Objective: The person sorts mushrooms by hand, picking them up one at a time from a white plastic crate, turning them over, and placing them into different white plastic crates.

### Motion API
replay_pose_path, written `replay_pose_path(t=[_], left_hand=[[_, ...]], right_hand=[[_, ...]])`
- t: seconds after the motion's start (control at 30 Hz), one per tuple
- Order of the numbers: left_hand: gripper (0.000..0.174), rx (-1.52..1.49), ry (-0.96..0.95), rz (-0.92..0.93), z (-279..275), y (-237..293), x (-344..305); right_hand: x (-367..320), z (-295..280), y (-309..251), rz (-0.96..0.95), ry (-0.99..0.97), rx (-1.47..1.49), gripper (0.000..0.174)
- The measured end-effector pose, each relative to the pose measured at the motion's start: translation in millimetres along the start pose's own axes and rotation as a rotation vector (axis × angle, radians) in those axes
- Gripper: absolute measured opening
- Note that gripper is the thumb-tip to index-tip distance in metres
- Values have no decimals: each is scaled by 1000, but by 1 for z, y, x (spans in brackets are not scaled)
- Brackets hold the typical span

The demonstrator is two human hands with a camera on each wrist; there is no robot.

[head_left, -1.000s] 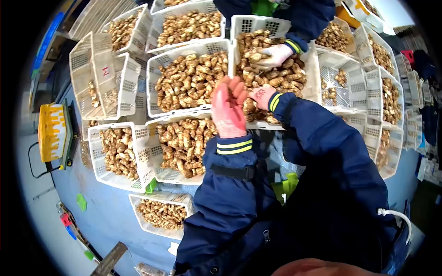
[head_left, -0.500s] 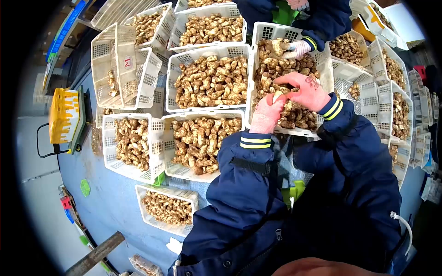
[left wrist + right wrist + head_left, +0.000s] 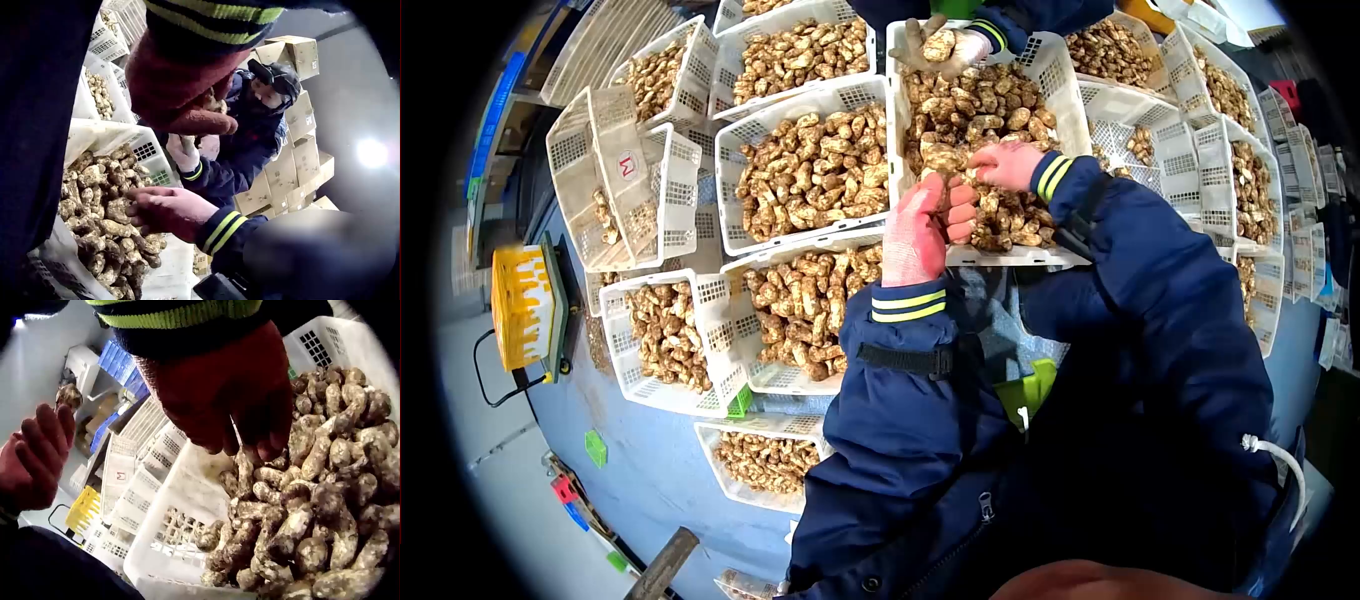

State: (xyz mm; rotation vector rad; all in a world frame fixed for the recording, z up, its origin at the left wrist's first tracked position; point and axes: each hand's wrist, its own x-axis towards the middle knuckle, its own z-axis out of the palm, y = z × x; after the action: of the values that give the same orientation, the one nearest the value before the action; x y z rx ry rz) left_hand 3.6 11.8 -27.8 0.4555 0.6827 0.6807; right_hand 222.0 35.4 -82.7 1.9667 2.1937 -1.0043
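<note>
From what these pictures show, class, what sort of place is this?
Probably a produce sorting or packing room: many white baskets heaped with what look like mushrooms, stacked cardboard boxes, the gloved left hand holding a mushroom, the right hand touching the pile.

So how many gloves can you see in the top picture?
3. The red left glove holds a mushroom; the red right glove is over the basket; another person's pale glove is at its far end. More may be hidden.
</note>
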Motion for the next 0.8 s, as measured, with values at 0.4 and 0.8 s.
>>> replay_pose_path(t=[0.4,0.8], left_hand=[[41,-232,-242,183,3,-5,2],[43,-218,-95,744,24,76,31]], right_hand=[[107,166,84,-283,-14,453,16],[24,57,-14,-19,-336,-605,44]])
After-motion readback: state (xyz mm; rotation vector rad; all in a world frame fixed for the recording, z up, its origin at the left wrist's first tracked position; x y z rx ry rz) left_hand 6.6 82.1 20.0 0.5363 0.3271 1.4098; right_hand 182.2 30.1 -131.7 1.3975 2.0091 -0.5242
